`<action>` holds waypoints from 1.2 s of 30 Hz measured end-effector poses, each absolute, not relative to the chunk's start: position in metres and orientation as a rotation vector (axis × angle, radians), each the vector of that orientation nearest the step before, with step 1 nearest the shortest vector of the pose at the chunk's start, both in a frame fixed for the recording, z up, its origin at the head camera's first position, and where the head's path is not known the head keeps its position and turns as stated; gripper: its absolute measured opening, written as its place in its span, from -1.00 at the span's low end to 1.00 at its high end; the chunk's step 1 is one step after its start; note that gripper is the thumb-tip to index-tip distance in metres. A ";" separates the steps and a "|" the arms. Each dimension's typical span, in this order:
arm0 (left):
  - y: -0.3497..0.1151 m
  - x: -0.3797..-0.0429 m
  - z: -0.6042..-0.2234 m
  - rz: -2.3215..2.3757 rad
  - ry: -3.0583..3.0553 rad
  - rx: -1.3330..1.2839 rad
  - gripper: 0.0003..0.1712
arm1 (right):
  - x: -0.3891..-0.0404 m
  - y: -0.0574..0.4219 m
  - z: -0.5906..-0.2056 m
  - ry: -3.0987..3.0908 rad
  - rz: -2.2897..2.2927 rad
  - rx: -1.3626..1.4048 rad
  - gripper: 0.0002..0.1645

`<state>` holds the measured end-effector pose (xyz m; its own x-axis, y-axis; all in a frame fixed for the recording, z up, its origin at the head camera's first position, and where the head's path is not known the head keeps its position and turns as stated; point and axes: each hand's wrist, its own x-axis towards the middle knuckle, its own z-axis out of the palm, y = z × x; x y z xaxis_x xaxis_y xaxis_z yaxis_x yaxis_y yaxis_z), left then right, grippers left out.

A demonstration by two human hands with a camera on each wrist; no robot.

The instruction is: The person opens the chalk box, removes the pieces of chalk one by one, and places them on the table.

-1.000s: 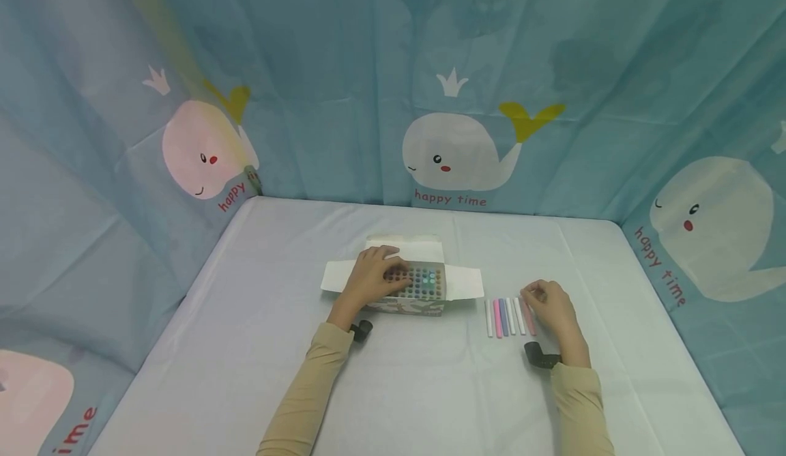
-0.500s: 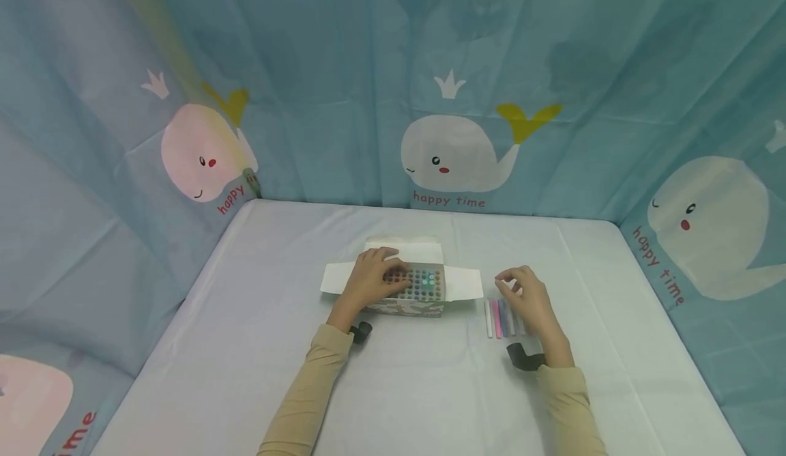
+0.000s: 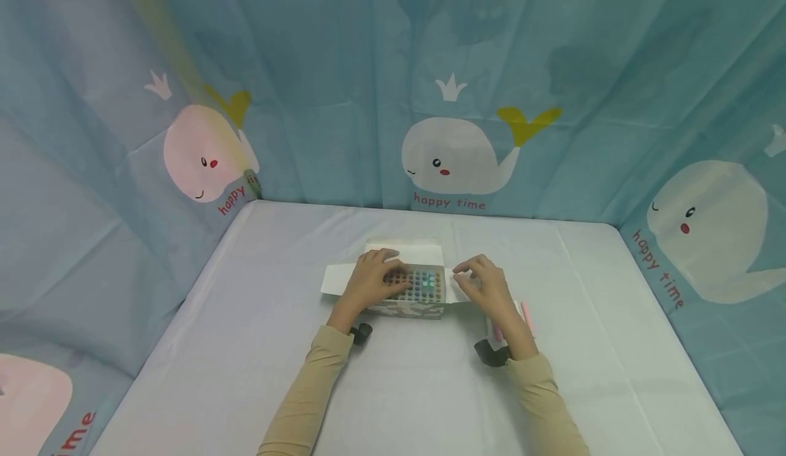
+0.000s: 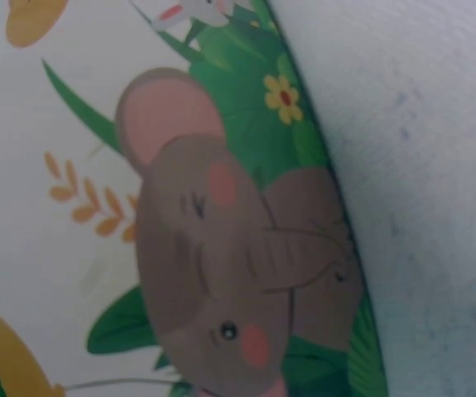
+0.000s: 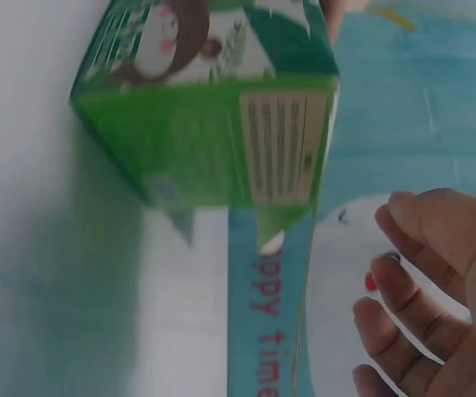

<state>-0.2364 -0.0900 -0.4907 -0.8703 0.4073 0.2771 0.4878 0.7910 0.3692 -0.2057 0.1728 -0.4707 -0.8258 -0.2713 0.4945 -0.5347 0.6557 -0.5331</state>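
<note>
An open cardboard box (image 3: 405,308) stands on the table in the head view, packed with upright chalk sticks (image 3: 428,282) whose round ends show in rows. My left hand (image 3: 366,282) rests over the box's left part with bent, relaxed fingers, hiding some chalk ends. Over the right flap is my right hand (image 3: 483,282), thumb and fingers apart and nothing visible between them. The right wrist view shows the green end of the box (image 5: 196,149) beside my spread fingers (image 5: 411,310). In the left wrist view, the printed box side (image 4: 221,231) shows an elephant.
A pink chalk stick (image 3: 527,316) lies right of my right forearm, which covers most of the row of loose chalk. White cloth covers the table (image 3: 417,388). A blue whale-printed curtain (image 3: 344,149) hangs behind and at both sides.
My right hand has moved left from the row of loose chalk to the right flap of the box. The pink stick stays on the cloth. My left hand keeps its place.
</note>
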 end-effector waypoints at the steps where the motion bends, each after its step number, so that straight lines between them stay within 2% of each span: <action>1: -0.090 -0.236 -0.490 -0.651 -2.798 -0.706 -0.66 | -0.206 0.169 -0.470 -2.502 0.964 0.643 -0.90; 14: -0.089 -0.236 -0.490 -0.607 -2.786 -0.721 -0.62 | -0.211 0.132 -0.474 -2.530 0.806 0.778 -0.74; 24: -0.089 -0.235 -0.490 -0.585 -2.780 -0.711 -0.61 | -0.211 0.126 -0.477 -2.603 0.666 0.756 -0.79; 36: -0.089 -0.236 -0.490 -0.599 -2.799 -0.706 -0.64 | -0.211 0.125 -0.471 -2.606 0.785 0.703 -0.82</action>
<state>-0.2358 -0.0886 -0.4897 -0.8678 0.4114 0.2786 0.4894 0.8047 0.3362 -0.2110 0.1253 -0.4711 -0.8240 -0.3605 0.4371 -0.5420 0.7264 -0.4226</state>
